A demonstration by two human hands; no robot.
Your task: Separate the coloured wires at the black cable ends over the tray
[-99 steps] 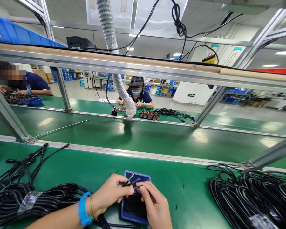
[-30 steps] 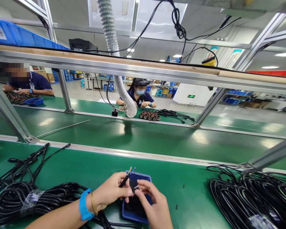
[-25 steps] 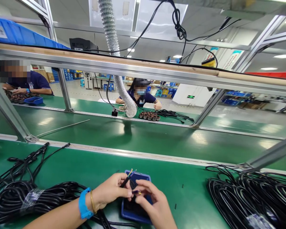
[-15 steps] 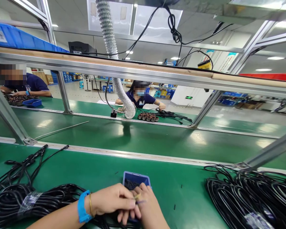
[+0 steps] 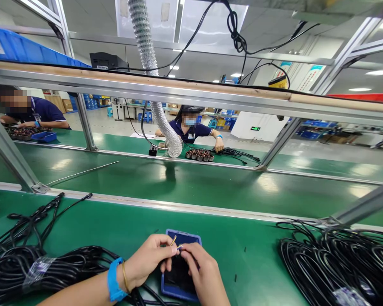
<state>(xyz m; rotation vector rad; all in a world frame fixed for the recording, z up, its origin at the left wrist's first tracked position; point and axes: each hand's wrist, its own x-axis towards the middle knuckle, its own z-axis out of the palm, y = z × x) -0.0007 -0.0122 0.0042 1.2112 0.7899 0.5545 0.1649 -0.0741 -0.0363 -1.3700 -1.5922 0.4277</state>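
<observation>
My left hand, with a blue wristband and a gold bangle, is closed in a pinch on thin yellow-tipped wires. My right hand is pinched too, its fingertips almost touching the left ones beside a wire end. Whatever small piece it grips is hidden by the fingers. Both hands are above a small blue bin with dark contents, seen partly behind them. Black cable runs under my left wrist.
A coiled bundle of black cables lies at left, and another heap at right. Two small black pieces rest on the green bench. A metal frame crosses ahead, with a silver duct. Two co-workers sit beyond.
My right hand has turned and drawn back, its fingers now pinched at the wire ends instead of lying over the bin. More of the bin shows. The co-worker's hand ahead has shifted slightly.
</observation>
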